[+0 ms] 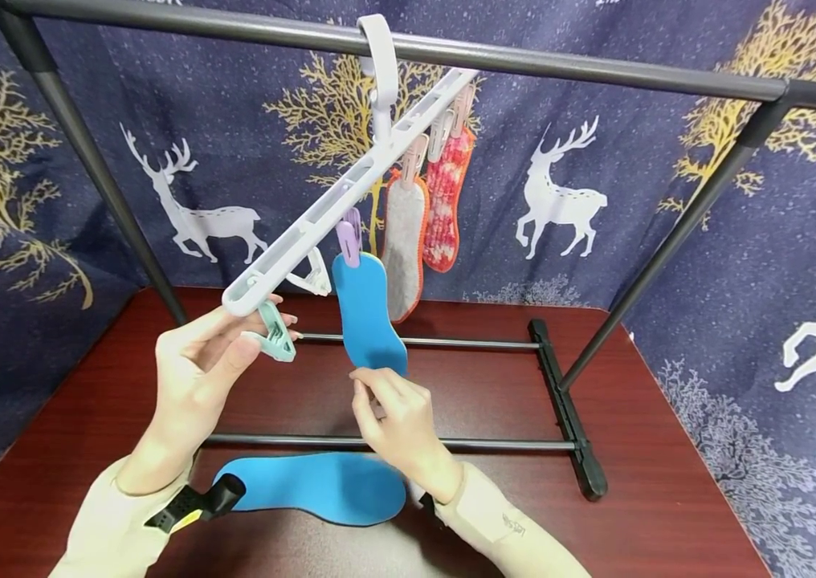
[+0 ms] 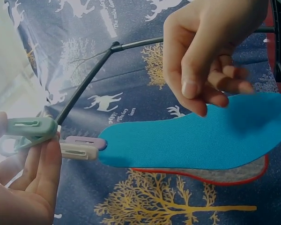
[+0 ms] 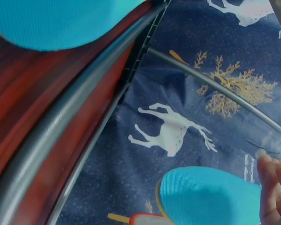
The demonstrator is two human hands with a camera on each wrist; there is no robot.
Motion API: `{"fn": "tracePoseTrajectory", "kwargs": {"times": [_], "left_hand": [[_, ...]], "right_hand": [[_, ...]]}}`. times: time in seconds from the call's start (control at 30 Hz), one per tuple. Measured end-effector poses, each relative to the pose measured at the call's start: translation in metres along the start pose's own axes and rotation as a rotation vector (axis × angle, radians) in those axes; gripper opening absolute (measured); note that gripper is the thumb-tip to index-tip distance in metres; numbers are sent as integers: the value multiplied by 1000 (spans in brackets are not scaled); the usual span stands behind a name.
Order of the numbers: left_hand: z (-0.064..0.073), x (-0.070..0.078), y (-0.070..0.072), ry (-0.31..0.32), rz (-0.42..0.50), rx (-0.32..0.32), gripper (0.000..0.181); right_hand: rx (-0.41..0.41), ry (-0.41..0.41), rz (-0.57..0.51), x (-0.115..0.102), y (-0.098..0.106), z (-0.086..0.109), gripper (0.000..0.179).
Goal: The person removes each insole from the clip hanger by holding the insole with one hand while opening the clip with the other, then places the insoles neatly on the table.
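Note:
My left hand (image 1: 198, 369) pinches a mint-green clothespin (image 1: 276, 335) between thumb and fingers, at the near end of a white clip hanger (image 1: 307, 229). Nothing hangs from that clothespin. Farther along, a lilac clothespin (image 1: 350, 239) grips a blue insole (image 1: 366, 309) at its upper end. My right hand (image 1: 397, 417) is beside the lower end of this insole, fingers loosely curled; in the left wrist view the right hand (image 2: 210, 51) shows nothing between its fingers. A second blue insole (image 1: 321, 488) lies flat on the table below both hands.
A white clothespin (image 1: 316, 277) hangs behind the near end of the hanger. Beyond, a grey insole (image 1: 404, 245) and a red-and-white insole (image 1: 447, 201) hang from clips. The dark rack's top bar (image 1: 524, 68) carries the hanger; its lower bars cross the red-brown table (image 1: 668, 482).

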State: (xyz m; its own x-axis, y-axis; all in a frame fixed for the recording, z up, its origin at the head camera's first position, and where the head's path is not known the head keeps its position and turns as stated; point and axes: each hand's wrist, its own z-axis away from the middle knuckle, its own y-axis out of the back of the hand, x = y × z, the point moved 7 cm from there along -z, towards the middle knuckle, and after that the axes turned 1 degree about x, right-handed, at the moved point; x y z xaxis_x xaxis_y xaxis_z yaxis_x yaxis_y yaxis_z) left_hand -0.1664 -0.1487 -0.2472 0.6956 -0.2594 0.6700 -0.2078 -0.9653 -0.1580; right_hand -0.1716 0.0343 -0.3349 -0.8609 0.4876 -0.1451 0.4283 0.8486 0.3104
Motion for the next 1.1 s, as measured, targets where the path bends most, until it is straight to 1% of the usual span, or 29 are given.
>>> {"fn": "tracePoseTrajectory", "kwargs": {"times": [0.2,0.4,0.47,0.67,0.83,0.93,1.1], "left_hand": [[0,-1,1,4,8,7,31],[0,-1,0,-4,7,0,32],[0,-1,0,-10,9,-3,32],[-1,-1,0,-20,27,-5,31],[-1,-2,0,-19,49,-8,32],[-1,-3,0,-19,58,-9,32],[-1,-4,1,-23,69,-12,31]], "right_hand": [[52,-37,28,9,7,-5,15],[108,-50,19,16,11,-7,14],[119,-68,7,20,13,-8,13],[139,-166,-31,30,17,-12,15],[163,-161,-33,32,18,-15,17],[170,-163,-17,34,19,-16,19],[140,-203,25,37,19,-19,24]]}}
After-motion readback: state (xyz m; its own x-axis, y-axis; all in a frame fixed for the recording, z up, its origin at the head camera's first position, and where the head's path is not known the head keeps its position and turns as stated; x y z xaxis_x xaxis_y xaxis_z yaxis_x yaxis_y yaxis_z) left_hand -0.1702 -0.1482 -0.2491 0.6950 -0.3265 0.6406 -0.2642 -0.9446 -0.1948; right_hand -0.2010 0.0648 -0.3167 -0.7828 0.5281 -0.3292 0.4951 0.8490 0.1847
